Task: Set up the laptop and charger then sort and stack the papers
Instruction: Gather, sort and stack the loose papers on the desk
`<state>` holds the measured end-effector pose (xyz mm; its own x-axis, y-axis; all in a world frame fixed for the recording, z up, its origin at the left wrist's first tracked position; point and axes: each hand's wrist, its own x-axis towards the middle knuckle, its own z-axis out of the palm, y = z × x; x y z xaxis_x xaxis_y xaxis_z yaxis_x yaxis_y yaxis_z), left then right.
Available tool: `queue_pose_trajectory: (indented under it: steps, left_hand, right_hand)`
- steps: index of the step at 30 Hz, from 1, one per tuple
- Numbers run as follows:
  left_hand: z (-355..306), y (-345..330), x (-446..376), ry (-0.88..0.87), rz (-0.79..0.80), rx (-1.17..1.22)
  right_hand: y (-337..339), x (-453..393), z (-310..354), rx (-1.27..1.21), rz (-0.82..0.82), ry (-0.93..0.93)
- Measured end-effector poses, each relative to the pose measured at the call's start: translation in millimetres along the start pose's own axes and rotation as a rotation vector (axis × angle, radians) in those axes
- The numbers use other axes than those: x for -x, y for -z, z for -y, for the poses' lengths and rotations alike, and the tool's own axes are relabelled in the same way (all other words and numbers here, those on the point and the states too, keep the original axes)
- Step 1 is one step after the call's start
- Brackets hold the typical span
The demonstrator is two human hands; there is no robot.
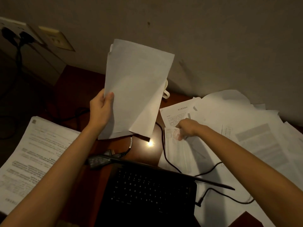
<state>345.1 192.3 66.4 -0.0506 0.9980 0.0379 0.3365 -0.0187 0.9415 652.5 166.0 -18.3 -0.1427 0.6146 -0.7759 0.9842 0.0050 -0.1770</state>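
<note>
Above the desk (78, 89), the left hand (100, 110) grips a raised sheaf of papers (136, 89). The right hand (186, 128), fingers curled, seemingly pinches a stamped sheet (178, 148) beside the open laptop (147, 194).

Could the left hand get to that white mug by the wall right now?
Probably not as things stand. The left hand grips a raised sheaf of papers, which hangs in front of the white mug and hides most of it. The hand would need to put the papers down first.
</note>
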Motion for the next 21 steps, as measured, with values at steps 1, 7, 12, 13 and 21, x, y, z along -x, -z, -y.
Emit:
queue_pose_trajectory:
  steps: [1,7,12,13,21]
  left_hand:
    - [-0.3,-1.2,-0.7,-0.012,0.014,-0.001]
    - [-9.0,-4.1,-4.9,-0.078,0.080,-0.044]
    - [-23.1,-10.0,-6.5,-0.115,0.140,-0.141]
    - [-26.9,-12.2,-6.6,-0.122,0.150,-0.157]
    - [-61.9,-28.7,-8.0,-0.228,0.143,-0.227]
  right_hand:
    - [3.8,3.9,-3.4,-0.040,0.010,0.035]
    - [18.4,35.0,-21.3,-0.109,-0.047,0.148]
    - [45.6,61.0,-17.9,-0.116,-0.187,0.152]
    - [53.9,67.6,-15.1,-0.099,-0.219,0.163]
    - [147.2,151.6,20.4,-0.118,-0.652,0.298]
